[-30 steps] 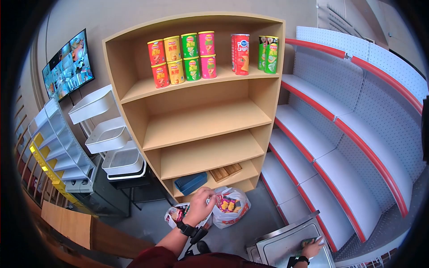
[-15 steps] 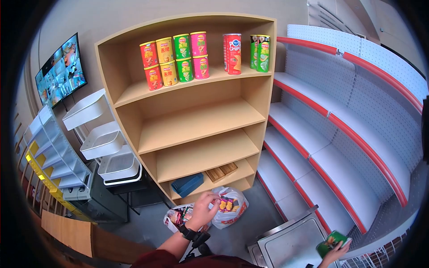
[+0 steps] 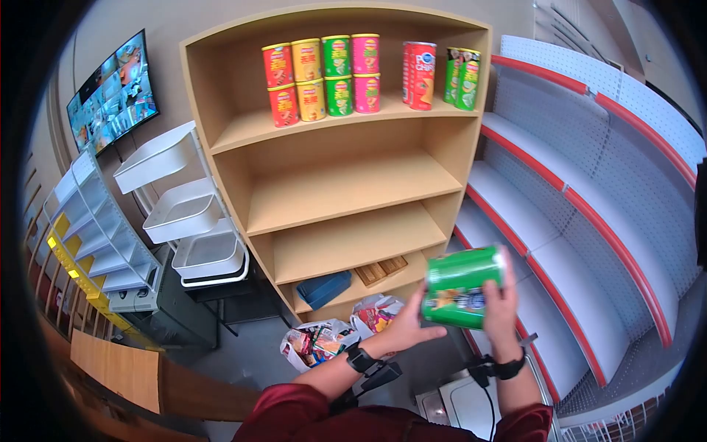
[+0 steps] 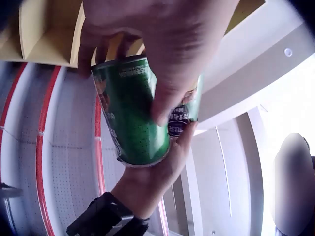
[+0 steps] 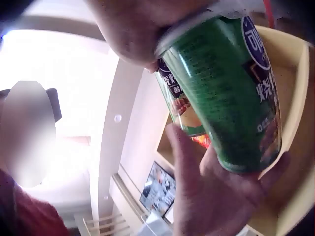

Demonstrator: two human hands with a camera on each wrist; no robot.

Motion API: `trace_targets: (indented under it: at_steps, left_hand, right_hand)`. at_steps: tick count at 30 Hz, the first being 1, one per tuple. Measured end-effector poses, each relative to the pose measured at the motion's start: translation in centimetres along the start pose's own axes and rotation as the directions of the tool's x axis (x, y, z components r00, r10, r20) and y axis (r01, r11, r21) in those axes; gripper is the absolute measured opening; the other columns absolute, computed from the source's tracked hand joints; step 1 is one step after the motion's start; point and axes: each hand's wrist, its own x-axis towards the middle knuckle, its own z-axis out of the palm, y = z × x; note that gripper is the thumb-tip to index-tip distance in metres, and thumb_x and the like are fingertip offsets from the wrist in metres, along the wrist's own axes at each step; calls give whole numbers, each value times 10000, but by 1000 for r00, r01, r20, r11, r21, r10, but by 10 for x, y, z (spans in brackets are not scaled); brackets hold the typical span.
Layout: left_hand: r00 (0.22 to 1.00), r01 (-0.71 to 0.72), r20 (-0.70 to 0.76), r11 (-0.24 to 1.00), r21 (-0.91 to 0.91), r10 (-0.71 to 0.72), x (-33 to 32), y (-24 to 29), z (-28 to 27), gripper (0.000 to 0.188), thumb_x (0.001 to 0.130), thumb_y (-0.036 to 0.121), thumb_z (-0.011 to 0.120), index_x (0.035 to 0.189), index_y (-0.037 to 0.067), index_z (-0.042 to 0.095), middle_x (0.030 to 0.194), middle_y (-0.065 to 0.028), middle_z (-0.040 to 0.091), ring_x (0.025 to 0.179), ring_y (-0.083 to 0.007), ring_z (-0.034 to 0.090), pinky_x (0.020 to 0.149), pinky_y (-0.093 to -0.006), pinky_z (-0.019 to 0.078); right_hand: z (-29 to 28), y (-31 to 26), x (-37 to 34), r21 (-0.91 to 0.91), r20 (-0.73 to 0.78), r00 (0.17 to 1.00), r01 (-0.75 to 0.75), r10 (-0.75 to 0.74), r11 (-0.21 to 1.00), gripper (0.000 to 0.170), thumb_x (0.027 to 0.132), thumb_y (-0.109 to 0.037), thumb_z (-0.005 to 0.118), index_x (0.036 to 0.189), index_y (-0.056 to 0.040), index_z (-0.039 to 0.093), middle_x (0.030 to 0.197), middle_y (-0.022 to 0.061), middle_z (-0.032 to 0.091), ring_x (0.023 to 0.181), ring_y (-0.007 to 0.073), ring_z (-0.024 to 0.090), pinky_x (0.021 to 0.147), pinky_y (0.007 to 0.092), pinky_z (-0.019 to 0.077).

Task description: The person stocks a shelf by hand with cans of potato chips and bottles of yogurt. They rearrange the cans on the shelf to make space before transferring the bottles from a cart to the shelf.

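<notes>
Two green chip canisters (image 3: 465, 267) lie side by side on their sides in front of me in the head view, slightly blurred. My right hand (image 3: 501, 313) grips them at their right end. At the opposite end is my left hand (image 3: 401, 328), its thumb spread away below them and its fingers partly hidden behind. In the left wrist view one green canister (image 4: 130, 110) overlaps the other, with the left thumb extended across in front. Seen from the right wrist, the left hand (image 5: 221, 196) has its fingers loosely spread at the end of the near canister (image 5: 221, 93).
A wooden shelf unit (image 3: 353, 202) stands ahead, stacked short canisters (image 3: 339, 96) and taller ones (image 3: 422, 77) on top. White bags of snacks (image 3: 317, 342) sit at its foot. White-and-red racks (image 3: 545, 243) line the right side; a metal-topped surface (image 3: 471, 409) is low right.
My right hand has lifted the green canisters from the metal surface at lower right and brought them up to the middle. My left hand has moved right from above the bags to meet them.
</notes>
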Motion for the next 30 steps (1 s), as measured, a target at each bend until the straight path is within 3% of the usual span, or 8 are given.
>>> trace_targets:
  at_steps: [6,9,11,15,20,22,26,30]
  left_hand:
    - [980,133,-120,972,-193,-158,-18,-6,-124,726,666,147,809,1268,18,424,1213,-69,526,1100,-167,496,953,-314,398]
    - [941,285,-170,956,-69,-293,-32,-14,-185,662,673,168,807,1223,22,466,1169,-50,544,1049,-155,523,914,-294,422]
    - [829,438,-346,895,-89,-440,-35,-13,-223,588,708,174,782,1195,32,484,1107,-48,560,987,-139,542,868,-275,447]
    - [846,-9,-495,923,-384,-198,-31,-11,-313,495,854,296,627,1223,22,442,1100,-90,566,996,-177,570,845,-321,483]
    - [771,-145,-619,907,-394,-146,2,33,-371,600,924,534,340,1258,39,410,1122,-121,537,987,-246,557,883,-420,459]
    - [762,-210,-634,876,-435,-133,15,43,-384,660,910,593,279,1260,49,408,1130,-137,529,981,-276,552,897,-433,444]
    - [929,-266,-370,734,-625,22,31,27,-425,671,882,582,402,1254,25,393,1135,-124,532,986,-289,583,866,-381,483]
    - [857,-407,-490,794,-451,161,65,47,-434,624,807,302,674,1260,10,360,1155,-124,523,992,-266,584,869,-368,483]
  right_hand:
    - [138,-1,33,43,349,905,242,-241,969,541,882,-114,527,1361,19,315,1375,174,354,1296,247,308,1053,336,253]
    - [204,19,59,464,290,954,-70,-77,883,538,901,-102,503,1381,6,283,1370,138,367,1267,205,336,1044,313,265]
    - [226,26,84,438,231,969,-19,-92,899,523,919,-79,473,1390,2,260,1360,109,383,1223,178,376,1028,298,287]
    - [239,31,120,441,-3,1000,1,0,897,488,935,-79,441,1393,-37,278,1343,103,402,1192,172,409,1011,298,308]
    - [243,65,118,433,-96,995,23,21,901,460,955,-115,409,1397,-76,290,1334,94,408,1178,160,421,980,293,340]
    - [241,82,106,389,-180,981,2,74,921,479,964,-238,437,1397,-95,292,1205,18,496,963,76,482,779,227,387]
    - [220,114,91,332,-236,959,-73,158,940,482,961,-256,442,1393,-98,300,1186,16,504,942,74,483,770,227,383]
    - [198,130,85,332,-336,904,-150,265,931,487,958,-296,443,1389,-110,313,1183,14,504,947,78,487,774,237,380]
